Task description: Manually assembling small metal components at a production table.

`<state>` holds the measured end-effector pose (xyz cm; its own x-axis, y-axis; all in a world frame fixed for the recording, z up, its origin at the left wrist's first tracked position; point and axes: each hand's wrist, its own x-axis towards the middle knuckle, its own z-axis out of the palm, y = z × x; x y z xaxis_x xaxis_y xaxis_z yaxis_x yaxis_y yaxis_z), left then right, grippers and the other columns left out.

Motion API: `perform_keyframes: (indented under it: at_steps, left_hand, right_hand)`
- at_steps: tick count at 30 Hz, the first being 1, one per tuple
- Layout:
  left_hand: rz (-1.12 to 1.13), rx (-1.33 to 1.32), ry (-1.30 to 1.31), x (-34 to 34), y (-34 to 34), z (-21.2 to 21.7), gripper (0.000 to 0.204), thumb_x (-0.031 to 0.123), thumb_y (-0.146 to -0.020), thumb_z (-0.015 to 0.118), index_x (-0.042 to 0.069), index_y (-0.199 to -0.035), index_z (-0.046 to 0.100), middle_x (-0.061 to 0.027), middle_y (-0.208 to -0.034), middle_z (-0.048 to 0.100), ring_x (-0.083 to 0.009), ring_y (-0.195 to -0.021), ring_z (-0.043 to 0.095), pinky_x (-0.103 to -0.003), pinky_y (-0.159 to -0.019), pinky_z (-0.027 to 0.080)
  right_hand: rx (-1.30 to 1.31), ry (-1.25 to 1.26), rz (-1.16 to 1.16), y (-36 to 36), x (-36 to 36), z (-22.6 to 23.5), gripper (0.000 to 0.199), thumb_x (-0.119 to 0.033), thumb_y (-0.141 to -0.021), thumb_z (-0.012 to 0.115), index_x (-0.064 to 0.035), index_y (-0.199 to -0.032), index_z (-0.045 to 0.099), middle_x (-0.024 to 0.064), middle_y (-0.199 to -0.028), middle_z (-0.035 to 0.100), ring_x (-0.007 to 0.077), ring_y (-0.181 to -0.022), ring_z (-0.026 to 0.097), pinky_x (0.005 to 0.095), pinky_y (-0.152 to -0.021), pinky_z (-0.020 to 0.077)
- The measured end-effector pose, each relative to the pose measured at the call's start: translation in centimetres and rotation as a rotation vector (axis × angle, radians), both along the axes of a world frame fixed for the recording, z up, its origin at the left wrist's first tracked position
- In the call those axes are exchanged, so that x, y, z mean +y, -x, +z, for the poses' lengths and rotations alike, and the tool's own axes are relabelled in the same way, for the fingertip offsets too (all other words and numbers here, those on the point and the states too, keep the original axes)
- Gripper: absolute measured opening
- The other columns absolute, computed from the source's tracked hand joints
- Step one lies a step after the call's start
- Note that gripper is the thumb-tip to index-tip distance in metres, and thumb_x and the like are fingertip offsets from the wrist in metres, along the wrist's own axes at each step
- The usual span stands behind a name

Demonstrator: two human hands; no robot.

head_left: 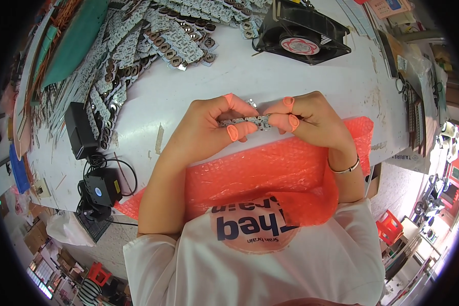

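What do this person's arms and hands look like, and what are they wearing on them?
The left hand and right hand each wear coral-pink finger covers with rolled rims, two visible per hand. A thin, shiny bracelet circles the right wrist. Loose, short white sleeves leave both forearms bare.

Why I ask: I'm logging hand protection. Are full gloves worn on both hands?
No, the left hand and right hand wear only orange finger covers on some digits, leaving their backs bare.
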<state>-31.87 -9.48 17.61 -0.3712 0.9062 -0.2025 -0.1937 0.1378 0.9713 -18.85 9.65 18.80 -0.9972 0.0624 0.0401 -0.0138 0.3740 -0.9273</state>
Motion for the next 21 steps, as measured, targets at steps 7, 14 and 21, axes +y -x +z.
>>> perform_keyframes:
  at_steps: [7, 14, 21]
  left_hand:
    - [0.083, -0.128, -0.017, 0.0, 0.0, 0.9, 0.018, 0.004, -0.081, 0.071, 0.001, -0.095, 0.059, -0.0078, -0.086, 0.066, -0.0136, -0.071, 0.064, -0.025, -0.058, 0.051]
    - [0.237, 0.082, -0.273, 0.4, -1.1, 0.2, 0.015, 0.000, -0.080, 0.069, 0.001, -0.093, 0.062, -0.0056, -0.089, 0.067, -0.0129, -0.075, 0.064, -0.025, -0.062, 0.052]
    - [0.297, 0.638, -0.251, 0.7, -1.4, 0.1, 0.019, -0.001, -0.081, 0.068, 0.001, -0.098, 0.061, -0.0075, -0.090, 0.067, -0.0116, -0.081, 0.064, -0.024, -0.073, 0.051]
  right_hand:
    - [-0.200, 0.351, 0.013, -0.1, -1.0, 1.3, 0.015, -0.017, -0.092, 0.058, -0.0017, -0.088, 0.059, -0.0003, -0.057, 0.051, 0.0065, -0.044, 0.045, 0.0204, -0.042, 0.0345]
    - [-0.171, 0.593, -0.161, 0.2, -1.9, 0.5, 0.019, -0.022, -0.095, 0.056, -0.0062, -0.084, 0.053, -0.0046, -0.056, 0.044, 0.0017, -0.043, 0.034, 0.0181, -0.041, 0.0252]
    - [-0.106, 0.312, -0.259, 0.1, -2.3, 0.2, 0.022, -0.018, -0.092, 0.060, -0.0024, -0.078, 0.053, -0.0051, -0.062, 0.041, 0.0046, -0.059, 0.034, 0.0211, -0.052, 0.0304]
